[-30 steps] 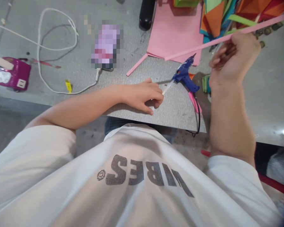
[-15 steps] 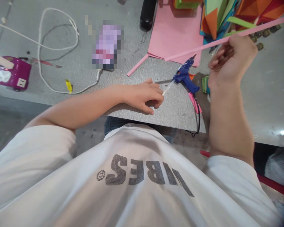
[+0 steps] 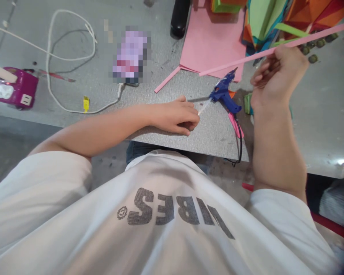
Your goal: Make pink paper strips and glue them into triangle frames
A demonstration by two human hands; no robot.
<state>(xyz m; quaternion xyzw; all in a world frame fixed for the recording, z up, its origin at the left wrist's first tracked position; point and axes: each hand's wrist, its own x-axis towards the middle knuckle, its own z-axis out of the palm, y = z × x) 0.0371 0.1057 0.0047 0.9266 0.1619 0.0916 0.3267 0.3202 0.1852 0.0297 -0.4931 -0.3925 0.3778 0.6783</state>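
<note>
In the head view, the left hand [image 3: 176, 115] lies on the worktop [image 3: 149, 82] at 8 o'clock from the blue glue gun [image 3: 224, 93], fingers bent and thumb apart in a loose, part-open grip — its fingers by the clear glue stick [image 3: 204, 107], though contact can't be told. The right hand [image 3: 279, 76], towards 3 o'clock from the gun, has curled fingers against the long pink strip [image 3: 246, 59]; how firmly it grips can't be told. The strip slants from 2 o'clock over the pink sheets [image 3: 213, 38], which lie towards 12 — a pixelated phone [image 3: 131, 53] sits at 10
</note>
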